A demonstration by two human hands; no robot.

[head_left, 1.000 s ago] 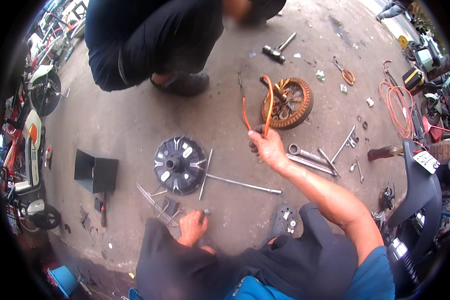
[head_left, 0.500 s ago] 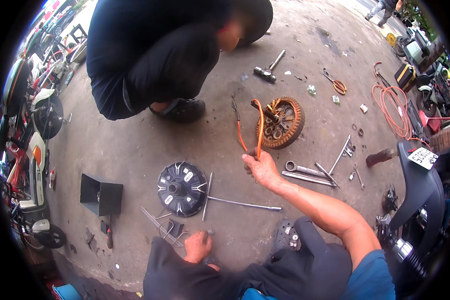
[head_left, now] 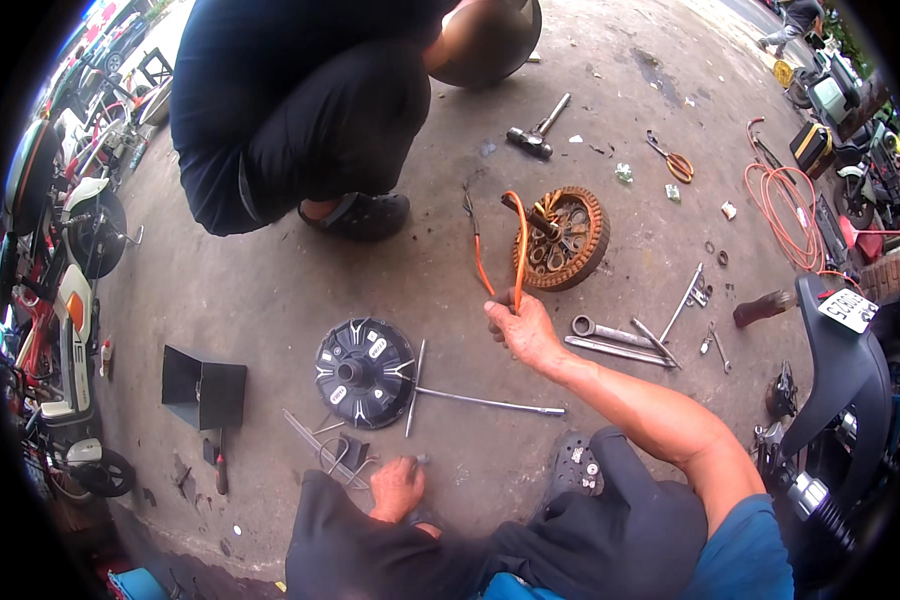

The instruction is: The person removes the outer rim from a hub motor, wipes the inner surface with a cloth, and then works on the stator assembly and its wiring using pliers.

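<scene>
My right hand (head_left: 526, 330) is closed around an orange cable (head_left: 521, 240), bent into a loop above the concrete. One end has dark, frayed-looking wires; the other side runs to a rusty, toothed motor core (head_left: 580, 250) with a shaft sticking up. My left hand (head_left: 397, 488) hangs low by my knee, fingers curled; a small grey bit shows at its fingertips, and I cannot make out what it is. In front of it lies a black motor cover (head_left: 365, 372) with a central hub. Beside the cover is a T-shaped metal bar (head_left: 490, 402).
Ahead at left, another person (head_left: 300, 110) squats over a dark round part (head_left: 490, 42). A hammer (head_left: 532, 138), scissors (head_left: 674, 160), wrenches (head_left: 620, 338) and a black box (head_left: 206, 388) lie around. A motorbike (head_left: 840, 370) stands close at right; an orange hose (head_left: 785, 205) is coiled beyond.
The squatting person's round part has turned, showing more of its face. A distant walker has moved right. My right hand keeps its grip on the cable, almost in place.
</scene>
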